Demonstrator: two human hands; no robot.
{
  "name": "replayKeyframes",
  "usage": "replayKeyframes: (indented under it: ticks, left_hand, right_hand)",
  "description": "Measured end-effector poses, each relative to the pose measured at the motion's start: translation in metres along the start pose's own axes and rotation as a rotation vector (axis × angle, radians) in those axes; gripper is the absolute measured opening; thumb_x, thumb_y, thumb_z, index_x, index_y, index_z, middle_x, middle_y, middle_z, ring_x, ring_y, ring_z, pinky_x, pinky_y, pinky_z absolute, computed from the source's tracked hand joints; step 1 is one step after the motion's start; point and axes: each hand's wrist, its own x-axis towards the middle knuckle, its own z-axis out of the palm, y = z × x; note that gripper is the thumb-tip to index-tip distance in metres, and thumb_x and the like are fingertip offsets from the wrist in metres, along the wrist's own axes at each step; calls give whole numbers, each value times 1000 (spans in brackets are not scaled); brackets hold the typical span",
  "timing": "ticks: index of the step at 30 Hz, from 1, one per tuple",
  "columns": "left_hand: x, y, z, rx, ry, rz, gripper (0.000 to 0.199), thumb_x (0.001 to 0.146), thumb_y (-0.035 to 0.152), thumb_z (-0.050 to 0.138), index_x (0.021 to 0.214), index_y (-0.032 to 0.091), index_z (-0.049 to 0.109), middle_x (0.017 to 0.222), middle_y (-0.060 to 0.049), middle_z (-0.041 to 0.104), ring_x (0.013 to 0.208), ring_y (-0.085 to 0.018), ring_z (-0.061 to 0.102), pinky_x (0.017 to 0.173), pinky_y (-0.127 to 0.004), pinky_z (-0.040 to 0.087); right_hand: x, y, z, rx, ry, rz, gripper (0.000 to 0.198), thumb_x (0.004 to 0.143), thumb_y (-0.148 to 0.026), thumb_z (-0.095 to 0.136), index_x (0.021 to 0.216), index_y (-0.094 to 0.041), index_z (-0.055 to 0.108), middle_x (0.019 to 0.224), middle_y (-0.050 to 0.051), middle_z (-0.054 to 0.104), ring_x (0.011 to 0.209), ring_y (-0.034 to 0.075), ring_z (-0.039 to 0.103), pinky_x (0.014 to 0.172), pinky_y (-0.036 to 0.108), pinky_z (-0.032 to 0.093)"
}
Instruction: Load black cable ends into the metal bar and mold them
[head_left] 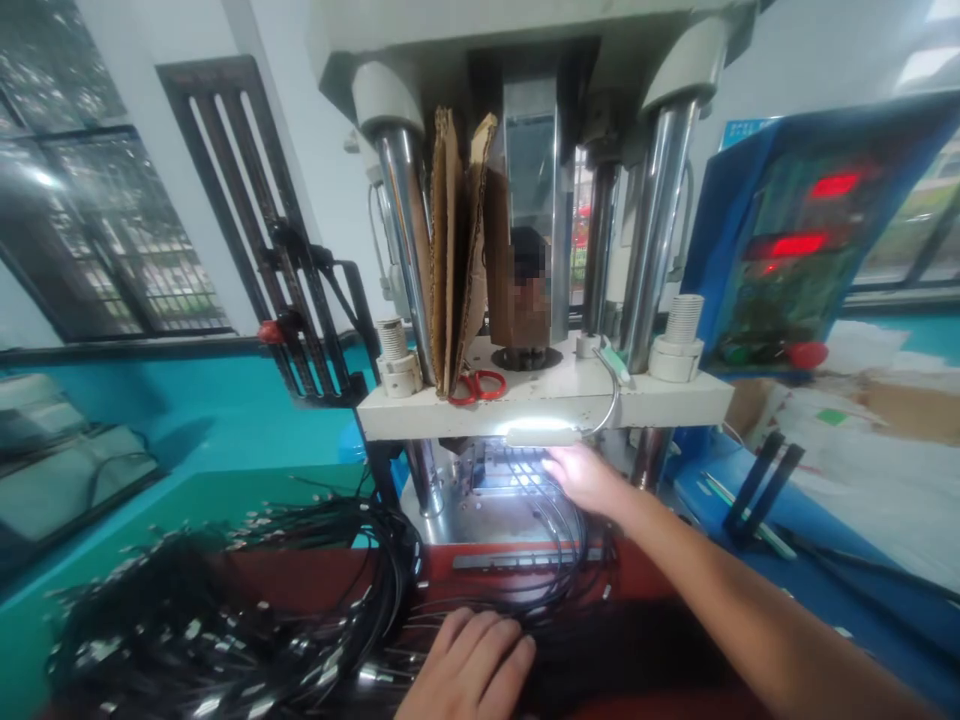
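Note:
My right hand point(581, 478) reaches under the press plate point(540, 405), just below a lit lamp bar point(541, 437). Its fingers close together beside thin black cables point(574, 550) that run into the mold point(510, 470); glare hides what the fingertips hold. Near the front edge, my left hand point(472, 665) lies over the red work surface among the black cables, fingers side by side and slightly bent. A slotted metal strip point(525, 562) lies between the two hands.
A large heap of black cables with shiny ends point(225, 640) covers the left. Red-handled scissors point(478, 386) and cardboard pieces point(457, 250) rest on the press plate. Steel columns point(660, 200) flank the press. A blue control box point(810, 230) stands at right.

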Motion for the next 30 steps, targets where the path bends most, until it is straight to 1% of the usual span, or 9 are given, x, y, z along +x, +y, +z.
replayKeyframes:
  ticks: [3,7,12,15,18,20,22,27,30]
  left_hand:
    - [4,-2,-6,-67,7,-46,30,91,39,53,113,21,64,104,-2,72,97,-20,64,90,-33,50]
    - [20,-6,-25,-150,28,-169,28,87,18,56,115,21,61,109,-4,69,104,-20,60,96,-37,46]
    - [53,-9,-41,-255,10,-228,31,88,11,53,116,20,59,113,-6,64,107,-20,55,98,-40,45]
    - [61,-7,-34,-298,30,-262,36,89,9,49,122,21,55,112,-7,62,106,-20,54,97,-41,45]
    - [55,-3,-21,-301,59,-308,45,89,7,47,132,20,47,118,-9,59,110,-21,52,100,-42,44]
    - [48,-2,-14,-300,45,-327,49,89,7,47,136,20,42,122,-10,57,114,-21,51,101,-42,43]
    - [43,-1,-10,-308,18,-321,51,89,7,47,138,19,39,124,-11,56,116,-21,50,102,-42,43]
    - [42,-1,-9,-334,-6,-338,52,89,7,45,139,21,37,126,-11,55,117,-21,48,103,-41,43]
    - [44,0,-8,-340,-11,-351,50,90,7,43,138,22,39,124,-10,56,116,-22,49,103,-44,43]
  right_hand:
    - [-1,-1,6,-31,-21,-115,35,97,-33,43,122,-17,62,125,10,63,121,22,51,106,34,30]
    - [4,2,13,-69,-28,-118,41,99,-37,34,118,-15,64,122,12,65,120,25,52,107,38,27]
    - [9,0,13,-107,-25,-103,45,100,-39,31,114,-14,66,116,14,67,114,26,56,105,40,30]
    - [9,-5,12,-126,-12,-112,47,99,-41,31,109,-14,68,112,15,69,109,28,59,101,41,35]
    - [5,-12,13,-132,20,-164,46,99,-41,33,122,-15,62,123,14,65,116,27,55,105,40,32]
    - [4,-16,15,-132,29,-198,46,99,-39,35,133,-15,54,131,13,60,123,26,51,108,38,27]
    - [4,-18,17,-132,24,-202,48,99,-39,33,136,-15,51,132,14,60,124,26,49,109,38,26]
    - [12,-22,21,-157,-6,-141,46,99,-39,33,120,-10,62,117,19,67,111,30,59,100,45,36]
    - [14,-25,18,-172,-14,-117,40,99,-40,38,114,-12,63,112,14,68,104,26,62,95,46,40]
